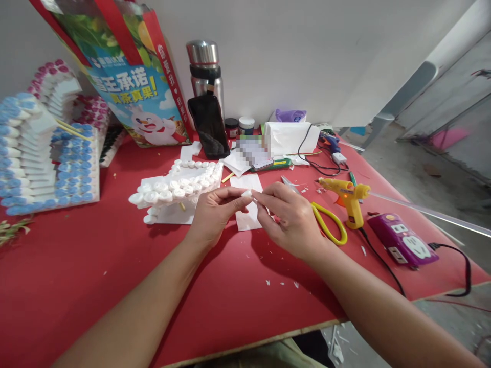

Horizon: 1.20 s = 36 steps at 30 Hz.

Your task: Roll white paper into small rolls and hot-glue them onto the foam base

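Between the fingertips of both hands is a small white rolled piece [247, 194], apparently paper. My left hand [215, 212] pinches it from the left, thumb against forefinger. From the other side my right hand [289, 217] closes its fingertips on it, partly hiding it. Beneath the hands lies a white paper strip [248, 221]. Left of them stands a white craft piece [176, 189] edged with rows of small white rolls. Scissors with yellow handles [334, 232] lie by my right hand, partly covered by it.
A yellow glue gun [347, 197] with a long clear stick stands at right, near a purple power strip [402, 240]. A phone [209, 125] leans on a steel flask [205, 61]. Blue-and-white craft pieces [76, 163] and a printed bag [134, 87] stand left. Scraps litter the red table [230, 312].
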Each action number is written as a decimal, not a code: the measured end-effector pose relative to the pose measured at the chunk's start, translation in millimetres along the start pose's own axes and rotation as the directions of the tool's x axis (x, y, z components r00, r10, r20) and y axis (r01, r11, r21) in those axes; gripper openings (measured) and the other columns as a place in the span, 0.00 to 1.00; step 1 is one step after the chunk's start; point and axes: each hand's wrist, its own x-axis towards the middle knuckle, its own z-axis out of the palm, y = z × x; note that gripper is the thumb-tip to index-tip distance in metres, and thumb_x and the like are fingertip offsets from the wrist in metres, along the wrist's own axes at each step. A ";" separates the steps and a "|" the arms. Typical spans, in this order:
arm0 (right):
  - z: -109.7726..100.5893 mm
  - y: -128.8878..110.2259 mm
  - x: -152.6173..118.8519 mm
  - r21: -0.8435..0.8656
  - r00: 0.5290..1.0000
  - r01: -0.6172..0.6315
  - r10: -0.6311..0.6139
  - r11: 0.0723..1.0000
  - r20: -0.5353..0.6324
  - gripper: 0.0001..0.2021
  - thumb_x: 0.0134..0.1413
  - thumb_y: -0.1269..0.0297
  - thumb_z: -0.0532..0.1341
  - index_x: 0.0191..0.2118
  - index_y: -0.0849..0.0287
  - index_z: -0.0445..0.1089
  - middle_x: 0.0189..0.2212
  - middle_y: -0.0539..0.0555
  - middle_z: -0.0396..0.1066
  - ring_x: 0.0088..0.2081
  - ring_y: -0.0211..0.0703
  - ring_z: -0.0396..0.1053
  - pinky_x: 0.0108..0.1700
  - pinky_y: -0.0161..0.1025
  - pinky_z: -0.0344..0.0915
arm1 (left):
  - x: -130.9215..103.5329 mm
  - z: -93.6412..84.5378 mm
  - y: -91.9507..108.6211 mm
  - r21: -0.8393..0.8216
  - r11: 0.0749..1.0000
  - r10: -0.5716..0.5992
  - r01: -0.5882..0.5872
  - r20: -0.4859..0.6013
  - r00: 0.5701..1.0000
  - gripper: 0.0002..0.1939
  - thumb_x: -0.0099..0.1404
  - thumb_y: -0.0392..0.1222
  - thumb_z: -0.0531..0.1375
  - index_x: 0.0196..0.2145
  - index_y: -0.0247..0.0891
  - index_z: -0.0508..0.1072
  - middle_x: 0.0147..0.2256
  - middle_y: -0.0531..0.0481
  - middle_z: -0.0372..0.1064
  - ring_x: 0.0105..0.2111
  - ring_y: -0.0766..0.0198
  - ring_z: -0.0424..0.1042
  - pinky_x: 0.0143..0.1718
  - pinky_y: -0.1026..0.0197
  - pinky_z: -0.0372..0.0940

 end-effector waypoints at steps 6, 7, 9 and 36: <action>-2.9 1.0 0.1 -0.057 0.996 0.036 -0.032 0.998 0.082 0.14 0.63 0.69 0.56 0.50 0.59 0.76 0.36 0.57 0.72 0.32 0.42 0.69 0.34 0.41 0.66 | 0.0 -2.7 -1.5 0.045 0.999 -0.010 0.009 0.005 1.000 0.12 0.52 0.43 0.75 0.33 0.36 0.82 0.29 0.50 0.75 0.27 0.66 0.71 0.34 0.61 0.68; -3.6 1.2 0.4 -0.069 0.994 0.050 -0.044 0.996 0.098 0.14 0.63 0.69 0.56 0.49 0.60 0.75 0.35 0.57 0.72 0.31 0.43 0.68 0.34 0.41 0.65 | 0.0 -3.4 -1.9 0.057 0.998 -0.012 0.011 0.005 1.000 0.12 0.52 0.43 0.75 0.33 0.36 0.81 0.29 0.50 0.75 0.27 0.66 0.71 0.34 0.61 0.68; -4.6 1.2 1.2 -0.099 0.989 0.084 -0.071 0.991 0.127 0.14 0.63 0.70 0.55 0.48 0.61 0.75 0.34 0.58 0.72 0.31 0.43 0.67 0.33 0.41 0.64 | -0.1 -4.6 -2.6 0.073 0.997 -0.009 0.009 0.003 1.000 0.12 0.52 0.43 0.75 0.32 0.36 0.81 0.29 0.50 0.74 0.27 0.66 0.70 0.33 0.62 0.67; 10.8 5.2 -4.7 0.131 0.989 -0.144 0.140 0.981 0.043 0.11 0.67 0.66 0.59 0.46 0.61 0.79 0.33 0.54 0.70 0.31 0.38 0.69 0.33 0.37 0.66 | -1.6 -10.8 -2.3 0.596 0.696 0.402 -0.401 0.140 0.905 0.08 0.63 0.44 0.68 0.33 0.38 0.77 0.34 0.50 0.73 0.34 0.64 0.71 0.36 0.62 0.66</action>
